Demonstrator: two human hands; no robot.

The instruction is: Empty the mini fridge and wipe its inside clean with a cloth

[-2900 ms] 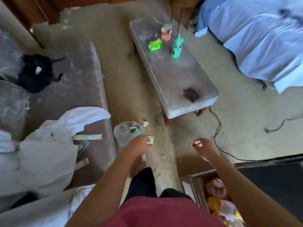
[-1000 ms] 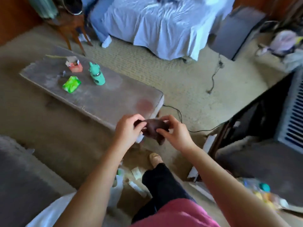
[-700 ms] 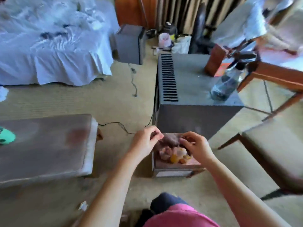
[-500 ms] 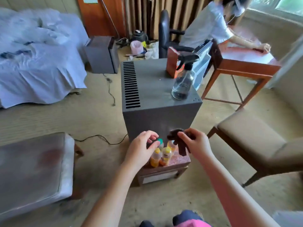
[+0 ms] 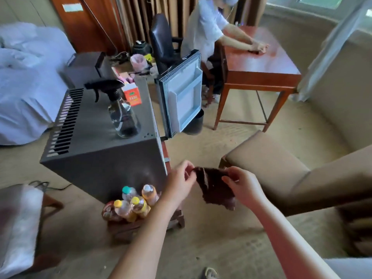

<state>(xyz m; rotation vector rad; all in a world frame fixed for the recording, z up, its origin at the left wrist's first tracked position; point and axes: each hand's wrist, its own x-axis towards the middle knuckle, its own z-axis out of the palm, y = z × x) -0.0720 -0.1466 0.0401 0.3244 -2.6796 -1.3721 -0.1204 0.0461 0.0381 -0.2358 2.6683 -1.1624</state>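
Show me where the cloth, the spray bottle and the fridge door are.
cloth (image 5: 214,187), head view, middle of the hanging fabric.
spray bottle (image 5: 124,119), head view, clear body.
fridge door (image 5: 186,95), head view, white inner panel.

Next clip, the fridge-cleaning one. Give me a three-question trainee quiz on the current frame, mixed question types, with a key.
1. True or false: the door of the mini fridge is shut.
2. Where does the spray bottle stand? A) on top of the fridge B) inside the fridge C) in the door's shelf
3. What do the left hand and right hand pinch between them?
Key: 1 false, it stands open. 2 A. 3 a dark cloth.
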